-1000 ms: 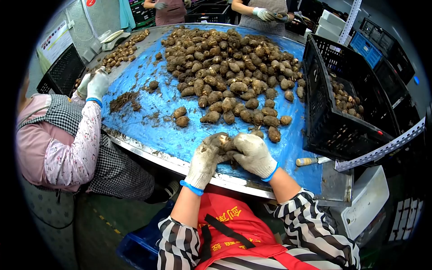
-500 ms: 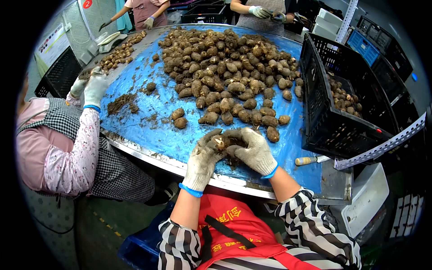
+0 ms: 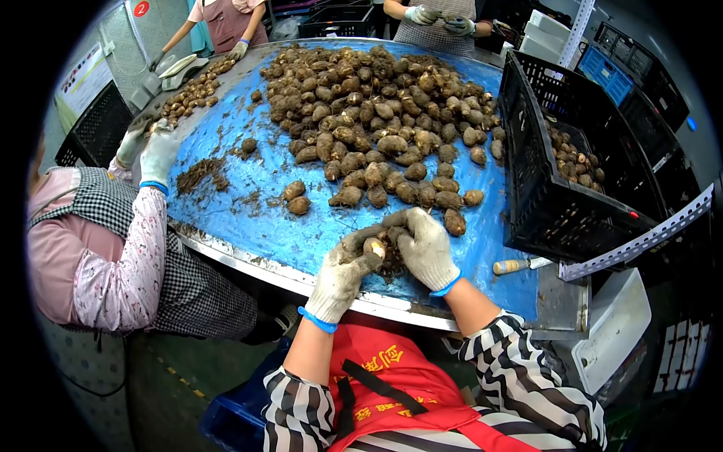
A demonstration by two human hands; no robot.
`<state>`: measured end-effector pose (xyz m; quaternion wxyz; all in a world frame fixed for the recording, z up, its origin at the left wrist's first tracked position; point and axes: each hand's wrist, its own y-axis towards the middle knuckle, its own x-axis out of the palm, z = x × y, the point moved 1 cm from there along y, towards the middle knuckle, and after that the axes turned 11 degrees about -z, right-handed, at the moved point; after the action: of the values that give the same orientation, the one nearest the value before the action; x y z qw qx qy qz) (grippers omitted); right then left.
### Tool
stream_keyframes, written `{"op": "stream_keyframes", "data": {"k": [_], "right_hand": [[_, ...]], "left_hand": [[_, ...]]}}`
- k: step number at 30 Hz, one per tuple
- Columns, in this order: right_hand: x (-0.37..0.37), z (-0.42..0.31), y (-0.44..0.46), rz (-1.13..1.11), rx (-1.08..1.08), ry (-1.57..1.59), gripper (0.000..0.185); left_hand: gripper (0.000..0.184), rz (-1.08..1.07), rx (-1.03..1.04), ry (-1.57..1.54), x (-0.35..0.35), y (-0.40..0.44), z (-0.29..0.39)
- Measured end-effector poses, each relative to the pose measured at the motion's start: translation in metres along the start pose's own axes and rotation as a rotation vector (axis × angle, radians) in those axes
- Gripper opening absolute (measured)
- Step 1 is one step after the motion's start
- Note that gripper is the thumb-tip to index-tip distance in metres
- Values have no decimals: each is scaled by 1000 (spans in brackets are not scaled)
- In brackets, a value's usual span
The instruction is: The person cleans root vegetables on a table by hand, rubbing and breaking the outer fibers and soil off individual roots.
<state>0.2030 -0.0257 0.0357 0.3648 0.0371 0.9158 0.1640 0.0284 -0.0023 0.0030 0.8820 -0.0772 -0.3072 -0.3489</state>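
Observation:
My left hand [image 3: 340, 277], in a soiled white glove, is closed round a brown tuber [image 3: 374, 247] whose pale cut end faces up. My right hand [image 3: 426, 252], gloved too, has its fingers curled over the tuber's right side, against dark, dirty matter; what lies under the fingertips is hidden. Both hands are above the near edge of the blue-covered table [image 3: 263, 237]. Beyond them lies a large heap of brown tubers [image 3: 376, 113]. Two loose tubers [image 3: 296, 197] rest to the left of the heap's near end.
A black crate [image 3: 557, 181] holding tubers stands at the right. A wooden-handled knife [image 3: 512, 266] lies near the table's right corner. A co-worker [image 3: 113, 241] is close at the left, hands over the table edge; two more people stand at the far side. Soil clumps [image 3: 202, 175] lie at the left.
My hands have turned the tuber so its pale end shows more, and my right hand's fingers have shifted up. At the far left, a person has leaned over the table with hands lowered.

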Motion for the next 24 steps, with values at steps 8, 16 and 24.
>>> {"op": "stream_keyframes", "data": {"k": [8,16,24], "right_hand": [[-14,-1,2,-34,-80,153,26],[-1,-10,-4,-94,-157,80,23],[-9,10,0,10,-61,-100,22]], "left_hand": [[64,-23,84,-98,-1,0,0],[61,-11,27,-121,-1,-1,1],[82,-110,68,-270,-2,-1,3]]}}
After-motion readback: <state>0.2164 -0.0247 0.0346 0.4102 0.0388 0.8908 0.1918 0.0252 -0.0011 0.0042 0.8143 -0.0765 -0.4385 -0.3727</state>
